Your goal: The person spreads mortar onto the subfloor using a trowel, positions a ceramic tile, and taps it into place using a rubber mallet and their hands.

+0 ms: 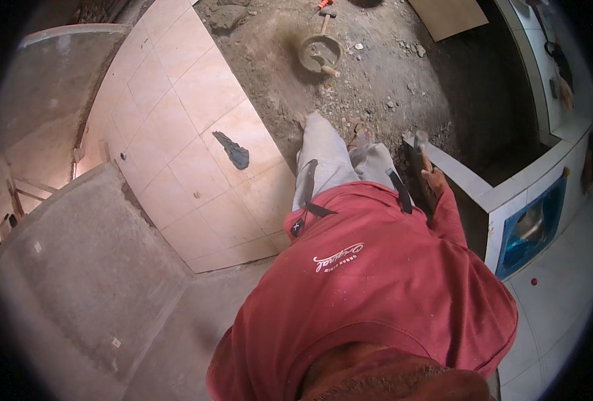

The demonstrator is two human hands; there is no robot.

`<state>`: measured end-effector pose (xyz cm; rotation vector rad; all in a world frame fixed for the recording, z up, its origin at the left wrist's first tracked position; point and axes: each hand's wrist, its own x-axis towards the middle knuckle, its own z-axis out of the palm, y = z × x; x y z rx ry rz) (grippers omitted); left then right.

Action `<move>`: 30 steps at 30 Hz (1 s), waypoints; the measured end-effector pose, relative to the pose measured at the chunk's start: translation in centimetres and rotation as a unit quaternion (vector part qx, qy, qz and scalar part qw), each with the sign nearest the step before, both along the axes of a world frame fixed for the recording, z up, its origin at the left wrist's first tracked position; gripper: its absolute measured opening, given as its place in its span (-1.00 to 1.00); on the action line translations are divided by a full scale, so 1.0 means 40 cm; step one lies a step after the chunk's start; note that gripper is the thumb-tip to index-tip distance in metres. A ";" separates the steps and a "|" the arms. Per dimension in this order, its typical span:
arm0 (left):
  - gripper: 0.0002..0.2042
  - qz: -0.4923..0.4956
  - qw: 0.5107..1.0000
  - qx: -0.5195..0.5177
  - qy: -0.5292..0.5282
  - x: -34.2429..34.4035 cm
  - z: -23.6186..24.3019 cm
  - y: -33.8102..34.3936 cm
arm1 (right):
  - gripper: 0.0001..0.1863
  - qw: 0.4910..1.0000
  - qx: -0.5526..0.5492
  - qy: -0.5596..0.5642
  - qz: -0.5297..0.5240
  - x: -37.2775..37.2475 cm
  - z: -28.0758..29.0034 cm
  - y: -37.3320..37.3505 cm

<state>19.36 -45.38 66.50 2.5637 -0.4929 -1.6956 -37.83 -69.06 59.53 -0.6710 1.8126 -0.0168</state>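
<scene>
The hammer (425,157) is in the right hand (434,182), up by the near end of a low wall (458,168). It has a brown wood handle and a hard grey metal head, and the head points away from the person. The fingers are curled around the handle. I cannot tell what the left hand is doing, because it does not show.

The wall's top is flat, pale and smooth. Next to it is rough brown dirt (383,73) with lots of little bumpy stones. A round bucket (303,57) sits there with grey, mushy stuff in it and a tool with a fat wood handle (330,71). Just past the bucket is another tool with a dark head (328,13).

On the left are smooth, pinkish square tiles (189,170) with thin lines between them. A crumpled dark grey rag (232,150) lies on top. Over on the right, a shiny blue sheet (520,244) covers part of a pale tiled side.
</scene>
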 end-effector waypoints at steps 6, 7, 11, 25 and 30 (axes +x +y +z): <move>-0.34 0.096 0.993 -0.065 -0.026 0.012 -0.056 -0.214 | -0.63 0.961 -0.204 0.033 0.185 0.200 -0.021 -0.505; -0.34 0.032 0.998 -0.047 -0.007 0.088 -0.101 -0.352 | -0.59 0.975 -0.177 0.052 0.124 0.196 0.011 -0.463; -0.33 0.098 0.975 -0.196 0.035 0.213 -0.158 -0.838 | -0.52 0.971 -0.176 -0.010 0.164 0.444 0.069 -0.735; -0.40 0.295 0.818 -0.236 0.434 -0.035 -0.082 -1.832 | -0.56 0.800 -0.461 -0.266 0.278 0.906 0.117 -1.272; -0.45 0.207 0.865 -0.253 0.381 -0.034 -0.084 -1.961 | -0.66 0.958 -0.130 -0.252 -0.043 0.576 -0.102 -1.422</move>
